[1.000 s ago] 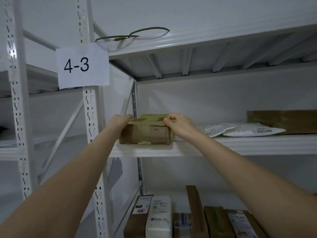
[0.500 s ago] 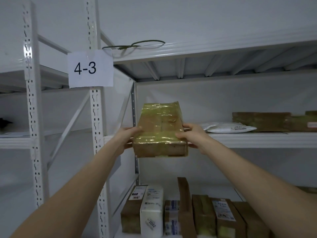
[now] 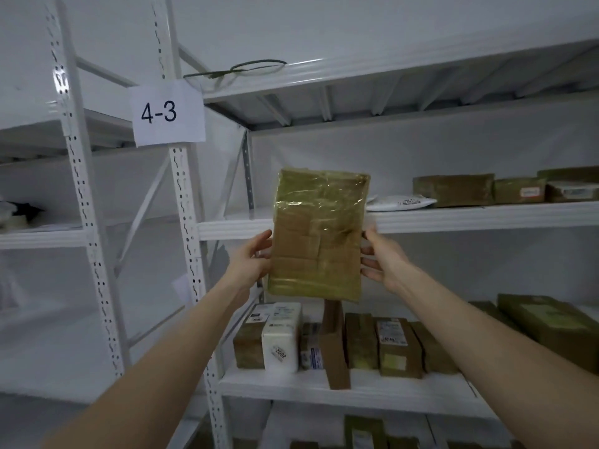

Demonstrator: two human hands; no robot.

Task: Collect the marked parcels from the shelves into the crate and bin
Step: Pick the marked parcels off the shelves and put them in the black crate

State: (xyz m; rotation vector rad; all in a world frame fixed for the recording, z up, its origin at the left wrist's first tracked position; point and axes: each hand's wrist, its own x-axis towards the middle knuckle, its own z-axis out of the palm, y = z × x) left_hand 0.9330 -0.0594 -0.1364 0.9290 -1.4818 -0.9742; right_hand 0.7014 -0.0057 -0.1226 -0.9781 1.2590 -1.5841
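We hold one brown parcel (image 3: 319,234), wrapped in shiny yellowish tape, upright in the air at the centre of our view. It is clear of the middle shelf (image 3: 486,217), whose front edge runs behind it. Our left hand (image 3: 251,260) grips its edge at 9 o'clock and our right hand (image 3: 384,260) grips the opposite edge at 3 o'clock. The fingers curl round the sides, so both hands are closed on the parcel. The face turned to us shows no label that we can read, so we cannot tell whether it is a marked one. At 10 o'clock a sign (image 3: 167,115) reading 4-3 hangs on the upright. At 2 o'clock a white mailer (image 3: 400,202) and several brown boxes (image 3: 453,189) lie on the middle shelf, and at 6 o'clock a row of parcels (image 3: 356,345) stands on the shelf below. Neither crate nor bin is in view, so we cannot say how many parcels are collected. We judge this one picked but not delivered, since it has yet to be carried to the crate or bin. The many packages on the shelves suggest that much checking and collecting is left.
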